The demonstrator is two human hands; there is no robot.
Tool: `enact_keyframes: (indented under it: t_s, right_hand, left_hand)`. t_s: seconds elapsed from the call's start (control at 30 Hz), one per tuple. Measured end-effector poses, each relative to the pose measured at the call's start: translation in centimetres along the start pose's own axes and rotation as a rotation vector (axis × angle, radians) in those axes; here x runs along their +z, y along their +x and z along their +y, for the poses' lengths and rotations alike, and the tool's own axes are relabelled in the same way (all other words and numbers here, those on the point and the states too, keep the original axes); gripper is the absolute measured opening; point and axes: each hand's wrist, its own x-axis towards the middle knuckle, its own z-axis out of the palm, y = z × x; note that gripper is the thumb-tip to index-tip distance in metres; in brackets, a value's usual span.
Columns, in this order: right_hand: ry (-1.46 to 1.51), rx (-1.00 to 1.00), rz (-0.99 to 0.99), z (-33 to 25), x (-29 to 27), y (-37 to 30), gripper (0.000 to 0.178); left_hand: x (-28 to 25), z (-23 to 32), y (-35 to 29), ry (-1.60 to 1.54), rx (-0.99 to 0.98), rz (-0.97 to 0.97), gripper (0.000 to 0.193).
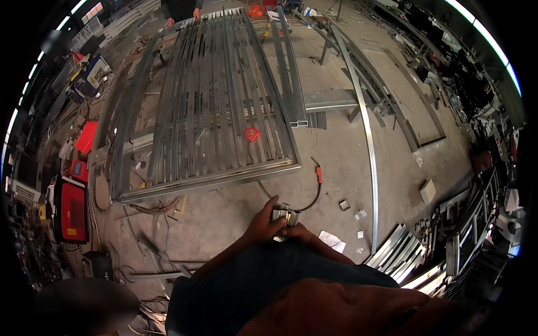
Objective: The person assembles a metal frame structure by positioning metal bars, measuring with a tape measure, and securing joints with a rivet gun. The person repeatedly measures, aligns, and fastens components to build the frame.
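Close in front of my body, both hands are closed round a small shiny metal piece (287, 215); its exact kind is too small to make out. My left hand (264, 223) grips it from the left, thumb and fingers around its edge. From the right, my right hand (298, 231) holds its lower side, with part of the fingers hidden. Just beyond them on the floor lies a welding torch (319, 175) with a red grip and a black cable. Farther ahead is a large frame of steel tubes (224, 178) with many lengthwise bars, a red round thing (251, 134) resting on it.
A long steel tube (370, 151) runs ahead on the right, near an angled metal frame (416, 140). Cut metal strips (399, 255) are piled at the lower right. A red machine (72, 210) stands left among cables. At the far end, another person's hands (196, 13) touch the frame.
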Motion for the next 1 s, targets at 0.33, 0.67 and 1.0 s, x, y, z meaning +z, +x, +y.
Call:
enact_keyframes:
  t_s: [0.33,0.67,1.0]
  right_hand:
    - [-0.295,0.069,-0.073,-0.4,0.2,9.1,0.057]
    - [-0.563,0.176,-0.171,2.5,8.3,21.1,0.05]
    - [-0.559,0.186,-0.363,8.1,22.3,37.1,0.046]
  left_hand:
    - [-3.5,-1.6,-3.3,-0.158,-0.13,0.513,0.046]
    - [-14.7,-5.0,-9.3,0.061,-0.068,0.907,0.021]
    - [-34.6,-7.8,-17.5,-0.123,-0.307,0.912,0.018]
